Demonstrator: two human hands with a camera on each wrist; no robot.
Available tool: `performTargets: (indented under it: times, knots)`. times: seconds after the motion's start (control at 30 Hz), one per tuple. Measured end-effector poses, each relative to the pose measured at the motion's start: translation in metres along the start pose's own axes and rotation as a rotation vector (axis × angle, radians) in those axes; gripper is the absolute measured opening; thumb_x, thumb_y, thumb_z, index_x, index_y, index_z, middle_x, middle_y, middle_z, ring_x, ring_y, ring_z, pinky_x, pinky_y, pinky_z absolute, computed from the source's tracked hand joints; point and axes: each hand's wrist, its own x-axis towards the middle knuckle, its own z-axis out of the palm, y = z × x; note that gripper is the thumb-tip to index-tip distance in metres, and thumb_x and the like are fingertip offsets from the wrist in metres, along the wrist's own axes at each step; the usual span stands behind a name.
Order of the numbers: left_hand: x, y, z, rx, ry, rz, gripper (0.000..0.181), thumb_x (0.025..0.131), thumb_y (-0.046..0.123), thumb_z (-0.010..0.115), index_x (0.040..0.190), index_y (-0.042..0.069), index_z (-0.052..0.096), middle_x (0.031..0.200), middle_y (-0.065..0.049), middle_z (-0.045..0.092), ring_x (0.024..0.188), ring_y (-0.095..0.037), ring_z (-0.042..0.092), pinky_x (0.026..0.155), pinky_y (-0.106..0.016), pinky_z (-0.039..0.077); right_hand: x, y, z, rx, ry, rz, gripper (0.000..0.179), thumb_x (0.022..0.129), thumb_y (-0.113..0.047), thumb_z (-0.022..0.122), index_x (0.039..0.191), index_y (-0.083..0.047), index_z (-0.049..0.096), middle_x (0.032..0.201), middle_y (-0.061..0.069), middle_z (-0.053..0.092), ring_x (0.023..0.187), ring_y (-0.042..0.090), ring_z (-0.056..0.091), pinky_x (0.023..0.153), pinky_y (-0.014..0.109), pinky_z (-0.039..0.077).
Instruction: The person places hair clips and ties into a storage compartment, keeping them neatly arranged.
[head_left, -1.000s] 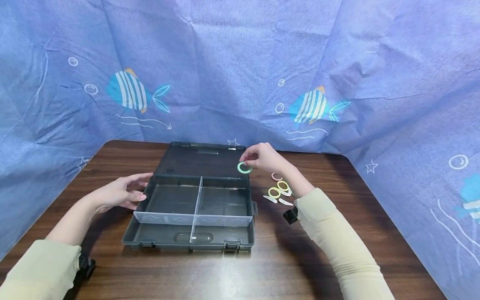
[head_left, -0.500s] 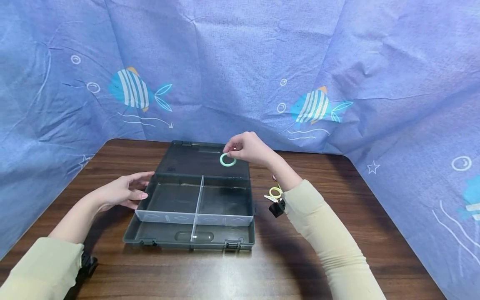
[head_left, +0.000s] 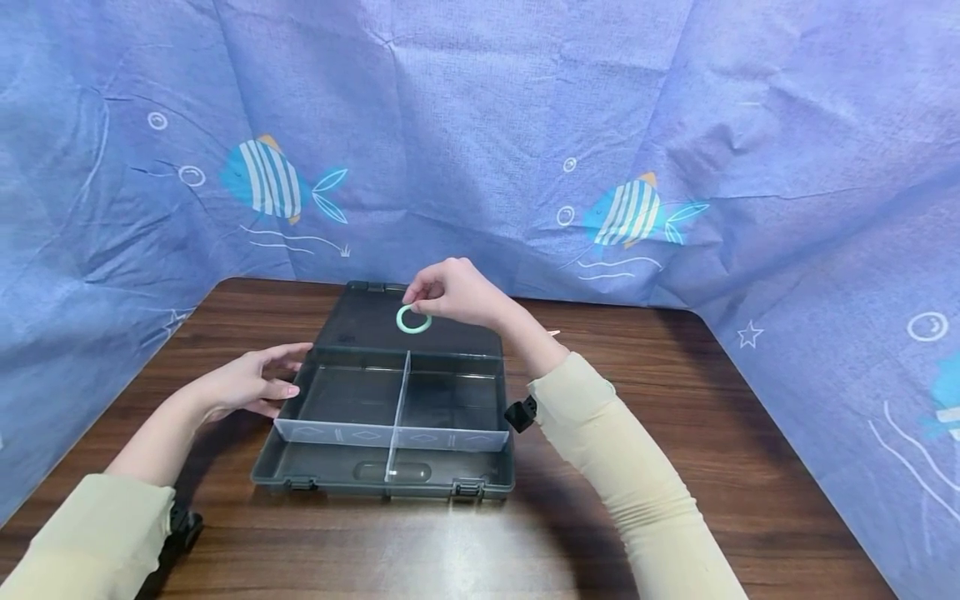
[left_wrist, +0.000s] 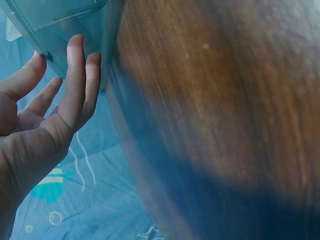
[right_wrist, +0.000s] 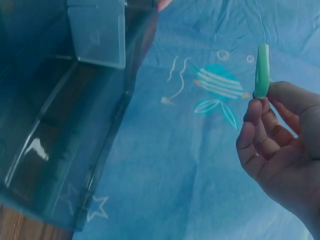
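My right hand (head_left: 461, 292) pinches a light green hair tie (head_left: 401, 320) between thumb and fingertips. It hangs over the raised lid of a dark see-through organizer box (head_left: 382, 492). In the right wrist view the hair tie (right_wrist: 262, 72) appears edge-on above the fingertips. My left hand (head_left: 243, 383) rests against the box's left side, its fingers spread and loosely bent. The left wrist view shows thumb and fingers at the box wall (left_wrist: 50, 30). Clear dividers (head_left: 438, 439) split the box into several compartments, and nothing lies in them.
The box stands on a brown wooden table (head_left: 675, 417). A small pinkish tip (head_left: 553, 332) shows behind my right forearm, which covers that part of the table. A blue fish-print cloth (head_left: 480, 150) hangs behind the table.
My right hand has carried the light green hair tie leftward across the lid. Yellow and pink rings and pale clips on the right have become hidden behind the forearm. The left hand stays at the box.
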Motion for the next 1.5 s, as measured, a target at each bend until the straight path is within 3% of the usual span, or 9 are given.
performTargets:
  times: [0.47, 1.03, 1.5]
  knots:
    - [-0.001, 0.003, 0.003, -0.011, 0.009, -0.024, 0.080, 0.092, 0.011, 0.061, 0.152, 0.008, 0.009, 0.146, -0.034, 0.021, 0.107, -0.028, 0.057, 0.078, -0.045, 0.055, 0.026, -0.015, 0.039, 0.021, -0.052, -0.051, 0.007, 0.086, -0.013, 0.070, 0.092, -0.012, 0.074, 0.087, -0.002, 0.071, 0.076, 0.002, 0.063, 0.072, 0.015, 0.049]
    - [0.002, 0.005, 0.001, -0.022, 0.003, -0.025, 0.079, 0.092, 0.010, 0.061, 0.152, 0.007, 0.009, 0.145, -0.034, 0.022, 0.107, -0.029, 0.057, 0.079, -0.047, 0.055, 0.054, -0.013, 0.096, 0.068, -0.022, -0.050, 0.005, 0.085, -0.016, 0.071, 0.089, -0.014, 0.074, 0.082, -0.007, 0.070, 0.075, -0.003, 0.062, 0.070, 0.008, 0.047]
    - [0.001, 0.000, 0.000, -0.012, 0.001, -0.007, 0.079, 0.092, 0.012, 0.061, 0.152, 0.007, 0.010, 0.145, -0.033, 0.021, 0.109, -0.031, 0.055, 0.078, -0.046, 0.055, 0.065, -0.009, 0.127, 0.081, -0.135, -0.002, 0.005, 0.085, -0.012, 0.071, 0.089, -0.012, 0.074, 0.080, -0.005, 0.070, 0.068, -0.001, 0.061, 0.065, 0.009, 0.048]
